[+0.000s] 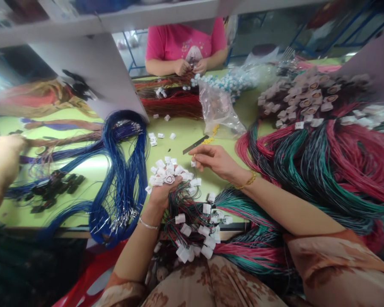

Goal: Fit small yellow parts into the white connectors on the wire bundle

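Observation:
My left hand (pixel 161 192) is closed around a bunch of thin cords with small white tags (pixel 169 172) fanned out above its fingers. More tagged cords (pixel 195 230) hang below that hand toward my lap. My right hand (pixel 216 161) is just to the right, fingers pinched on one small white tag (pixel 193 163) beside the bunch. A gold bracelet sits on the right wrist and a thin bangle on the left.
Blue cord bundle (pixel 124 170) lies left, red and teal cord bundles (pixel 323 170) right, on a green table (pixel 182 130). Loose white tags (pixel 156 137), a clear plastic bag (pixel 217 108) and a dark flat strip (pixel 195 145) lie ahead. A person in pink (pixel 185 47) works opposite; another person's arm (pixel 1 166) enters left.

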Demonstrator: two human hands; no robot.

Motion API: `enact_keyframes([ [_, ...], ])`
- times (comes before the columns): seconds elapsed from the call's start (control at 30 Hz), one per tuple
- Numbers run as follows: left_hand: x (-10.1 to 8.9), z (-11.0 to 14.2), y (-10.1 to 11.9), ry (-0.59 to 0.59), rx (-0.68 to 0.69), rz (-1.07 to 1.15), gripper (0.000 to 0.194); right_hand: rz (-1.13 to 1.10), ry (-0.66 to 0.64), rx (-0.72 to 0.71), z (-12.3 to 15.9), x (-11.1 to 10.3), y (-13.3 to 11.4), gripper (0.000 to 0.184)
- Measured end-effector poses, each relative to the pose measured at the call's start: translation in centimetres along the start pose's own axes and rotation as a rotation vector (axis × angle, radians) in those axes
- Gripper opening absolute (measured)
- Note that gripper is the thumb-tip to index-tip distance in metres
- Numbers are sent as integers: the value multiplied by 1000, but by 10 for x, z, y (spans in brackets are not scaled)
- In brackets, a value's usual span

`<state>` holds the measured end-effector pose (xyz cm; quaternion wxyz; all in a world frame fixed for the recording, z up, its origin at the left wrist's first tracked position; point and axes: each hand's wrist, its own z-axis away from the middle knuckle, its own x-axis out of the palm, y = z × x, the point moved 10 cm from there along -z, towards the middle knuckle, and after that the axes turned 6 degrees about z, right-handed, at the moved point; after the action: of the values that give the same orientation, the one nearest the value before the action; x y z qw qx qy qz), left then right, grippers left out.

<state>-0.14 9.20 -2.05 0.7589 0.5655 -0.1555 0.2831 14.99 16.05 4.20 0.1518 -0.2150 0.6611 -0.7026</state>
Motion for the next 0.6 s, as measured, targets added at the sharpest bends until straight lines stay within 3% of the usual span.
enact_keyframes([
  [0.1, -2, -1, 2, 21, 19, -14, 43, 83, -19, -43, 7, 11, -6, 27],
  [0.23, 4, -3, 7, -37, 39, -12, 40, 268, -24, -132, 17, 27, -9, 13],
  [0.33, 6, -3, 6, -54, 18, 0, 42, 500, 29, -321, 25, 38, -23, 5],
  [0.47, 3, -4, 4, -29, 16, 19, 44, 713, 92, -591, 36, 51, -41, 12],
  [0.6, 1, -4, 5, 7, 28, 21, 44, 758, 85, -665, 39, 58, -43, 14],
])
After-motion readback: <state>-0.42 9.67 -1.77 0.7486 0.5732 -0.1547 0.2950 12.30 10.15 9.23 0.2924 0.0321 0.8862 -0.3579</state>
